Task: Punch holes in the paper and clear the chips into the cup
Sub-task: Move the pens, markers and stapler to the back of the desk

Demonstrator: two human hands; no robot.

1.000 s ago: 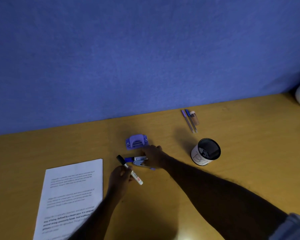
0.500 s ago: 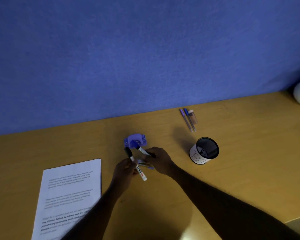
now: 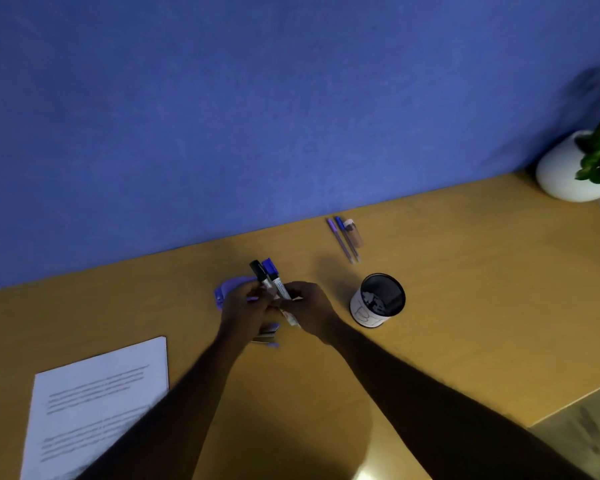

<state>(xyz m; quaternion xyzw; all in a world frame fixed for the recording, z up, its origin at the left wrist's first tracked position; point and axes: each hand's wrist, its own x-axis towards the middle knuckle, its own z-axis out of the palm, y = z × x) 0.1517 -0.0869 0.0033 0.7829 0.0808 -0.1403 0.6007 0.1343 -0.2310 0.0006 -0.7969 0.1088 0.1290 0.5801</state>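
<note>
**A:** Both markers have come up off the desk since a second ago. The black-capped marker and the blue-capped marker now stand caps up, side by side, bunched between the two hands.

**B:** And the hole punch?

**A:** Untouched! The hole punch sits on the desk just behind the left hand, half hidden by it. The paper lies flat, well off to the near left, with no holes that I can see. The cup stands upright to the right of the hands.

**B:** What are the fingers doing?

**A:** The left hand's fingers are curled round the black-capped barrel, and the right hand pinches the blue-capped one. The knuckles are so close that I can't tell exactly where one grip ends and the other begins.

**B:** So where's the danger?

**A:** I'd say the handover. Two smooth barrels in a crowded grip could let one slip, and it might drop onto the punch or roll away. If they're bound for the cup, a hasty swing could clip the rim, and a light cup tips easily.

**B:** Anything else in the way?

**A:** Some small items lie under the wrists and could be swept along. The left forearm crosses the paper's corner and could drag the sheet. The pens by the wall look safely clear.
</note>
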